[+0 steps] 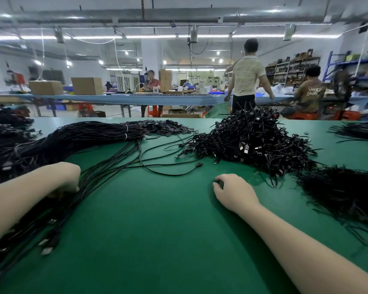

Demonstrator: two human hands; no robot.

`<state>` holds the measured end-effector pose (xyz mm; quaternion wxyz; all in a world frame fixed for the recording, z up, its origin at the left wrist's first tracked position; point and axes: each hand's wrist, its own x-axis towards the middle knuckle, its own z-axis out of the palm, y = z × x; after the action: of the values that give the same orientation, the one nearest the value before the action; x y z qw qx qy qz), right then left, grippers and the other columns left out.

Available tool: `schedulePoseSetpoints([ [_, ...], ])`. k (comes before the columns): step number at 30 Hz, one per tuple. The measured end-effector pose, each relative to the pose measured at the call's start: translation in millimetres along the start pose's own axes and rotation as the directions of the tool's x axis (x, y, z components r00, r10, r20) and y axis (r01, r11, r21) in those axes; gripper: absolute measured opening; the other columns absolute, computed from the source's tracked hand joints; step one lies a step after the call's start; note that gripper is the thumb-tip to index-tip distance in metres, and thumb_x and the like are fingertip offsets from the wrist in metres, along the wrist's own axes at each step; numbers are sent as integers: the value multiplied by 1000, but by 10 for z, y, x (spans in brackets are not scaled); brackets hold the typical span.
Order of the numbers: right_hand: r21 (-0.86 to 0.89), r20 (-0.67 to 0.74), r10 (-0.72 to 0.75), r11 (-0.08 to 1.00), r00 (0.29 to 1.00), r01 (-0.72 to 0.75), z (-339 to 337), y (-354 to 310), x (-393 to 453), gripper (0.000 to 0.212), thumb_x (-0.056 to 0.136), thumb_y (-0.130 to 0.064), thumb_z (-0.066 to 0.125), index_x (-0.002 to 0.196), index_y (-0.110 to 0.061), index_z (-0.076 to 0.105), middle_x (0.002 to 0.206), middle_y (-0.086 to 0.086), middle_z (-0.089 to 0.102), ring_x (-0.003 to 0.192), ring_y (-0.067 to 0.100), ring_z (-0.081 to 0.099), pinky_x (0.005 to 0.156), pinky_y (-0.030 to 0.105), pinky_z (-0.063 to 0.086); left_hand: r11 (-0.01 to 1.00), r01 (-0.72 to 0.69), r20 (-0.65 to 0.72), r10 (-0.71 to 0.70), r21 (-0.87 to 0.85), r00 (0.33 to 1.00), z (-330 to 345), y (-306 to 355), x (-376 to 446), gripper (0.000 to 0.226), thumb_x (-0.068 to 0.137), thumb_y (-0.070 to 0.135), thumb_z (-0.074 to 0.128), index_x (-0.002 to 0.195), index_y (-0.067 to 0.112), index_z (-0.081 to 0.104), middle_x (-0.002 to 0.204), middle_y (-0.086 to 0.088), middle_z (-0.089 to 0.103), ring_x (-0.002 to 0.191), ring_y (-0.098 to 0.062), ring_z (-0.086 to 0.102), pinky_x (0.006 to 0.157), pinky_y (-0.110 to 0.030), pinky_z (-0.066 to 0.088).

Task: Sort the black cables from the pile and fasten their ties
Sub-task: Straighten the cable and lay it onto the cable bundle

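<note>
A thick bundle of long black cables (72, 141) sweeps from the far left across the green table (157, 230) toward me, its plug ends (47, 249) lying at the lower left. My left hand (66, 181) bends down into this bundle and its fingers curl round some of the cables, partly hidden by them. My right hand (232, 192) rests on the mat in the middle with curled fingers, pinching what looks like a small black tie (218, 184). A single loose cable (179, 172) loops between the hands and the heaps.
A tall heap of coiled black cables (249, 141) sits at centre right. A mound of thin black ties (344, 192) lies at the right. Small flat black pieces (164, 127) lie at the back. More cables are at both far edges. People work at benches beyond.
</note>
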<state>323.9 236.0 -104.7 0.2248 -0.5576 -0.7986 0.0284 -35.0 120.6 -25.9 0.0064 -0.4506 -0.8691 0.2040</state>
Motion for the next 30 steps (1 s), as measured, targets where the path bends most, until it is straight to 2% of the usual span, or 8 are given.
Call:
schedulePoseSetpoints([
  [6,23,6,1,1000,1000,-2,-11,8,0,32,95,-35,42,116,-22,63,113,-3,64,97,19,60,80,33,52,995,38,-129,-49,-87,990,65,13,-12,26,94,32,57,77,12,60,82,1,68,85,-18,70,74,-27,57],
  [10,22,-1,12,1000,1000,-12,-9,11,2,31,94,-35,43,113,-23,64,109,-4,64,95,19,60,75,30,50,998,51,-195,-56,-27,979,155,-156,-6,23,95,34,49,109,19,60,107,-3,50,104,-24,58,87,-39,50],
  [15,33,-8,8,999,1000,-7,-13,13,-1,31,94,-35,43,114,-24,64,108,-5,64,94,18,60,74,30,51,995,-36,-148,22,-89,989,104,-172,-46,10,90,32,55,93,31,64,92,9,59,92,-14,59,89,-27,50],
  [19,30,-14,11,999,1000,-11,-7,6,-1,31,94,-35,43,115,-25,64,110,-5,64,94,18,60,72,28,49,949,-50,-130,9,-310,991,-83,-228,-26,31,95,40,55,93,14,72,77,3,65,69,-12,59,62,-22,47],
  [22,19,-11,11,1000,1000,-11,-10,0,5,30,94,-34,43,114,-24,64,105,-5,66,89,17,61,69,27,49,735,24,-34,-64,-677,997,-334,-265,-77,29,101,21,47,96,-4,59,59,-13,54,50,-23,50,48,-25,41],
  [24,4,-9,13,1000,1000,-13,-14,-7,-1,30,94,-33,44,112,-24,65,103,-5,66,89,18,61,70,28,51,765,-42,-260,-166,-642,951,-611,-232,-111,30,102,19,40,106,-5,57,68,-16,54,56,-25,50,54,-29,45],
  [26,5,-9,8,1000,1000,-8,-16,-11,-20,31,94,-33,45,116,-23,64,110,-4,65,96,19,60,76,30,51,819,-229,-589,-156,-526,793,-891,-82,-195,29,99,21,42,105,0,61,78,-13,58,67,-27,51,64,-31,45],
  [30,231,-166,-80,966,983,118,-74,-54,-63,46,95,-35,53,139,-26,45,139,-6,48,114,15,53,94,29,41,686,-563,-667,150,-462,730,-1162,701,-634,24,98,28,48,106,14,65,79,9,56,65,-7,49,53,-19,35],
])
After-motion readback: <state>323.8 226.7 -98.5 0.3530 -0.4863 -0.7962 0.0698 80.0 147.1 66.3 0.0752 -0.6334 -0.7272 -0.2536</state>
